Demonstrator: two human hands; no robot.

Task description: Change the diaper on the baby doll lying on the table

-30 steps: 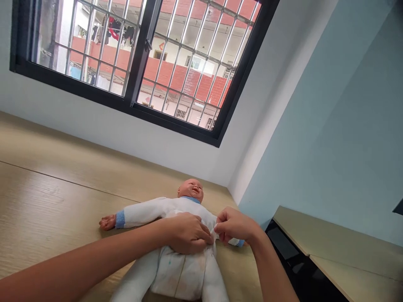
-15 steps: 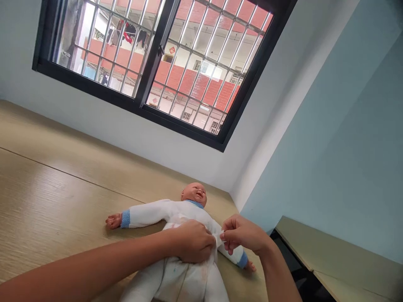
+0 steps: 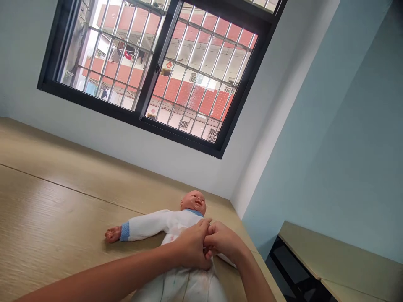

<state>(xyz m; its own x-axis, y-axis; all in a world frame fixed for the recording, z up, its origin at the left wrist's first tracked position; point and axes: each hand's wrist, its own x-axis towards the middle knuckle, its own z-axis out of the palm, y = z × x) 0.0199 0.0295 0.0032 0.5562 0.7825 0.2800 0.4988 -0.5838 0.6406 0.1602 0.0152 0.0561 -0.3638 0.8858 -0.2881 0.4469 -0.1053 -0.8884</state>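
1. On the worktop, a doll lies on its back, head towards the wall and legs towards the person watching over it. Its white suit has a blue collar and cuffs.
2. One doll arm stretches out flat to the left of the view, its bare hand resting on the wood. The other arm is mostly hidden behind the person's hands.
3. The left hand lies across the middle of the suit, fingers half curled. I can't tell whether it is gripping the cloth or only pressing on it.
4. The right hand is bunched, its fingers touching the left hand's fingers at the front of the suit. Whether they pinch any cloth is hidden.
5. Above the worktop is a barred window in a black frame. To the right, a blue wall runs down to a lower wooden shelf.
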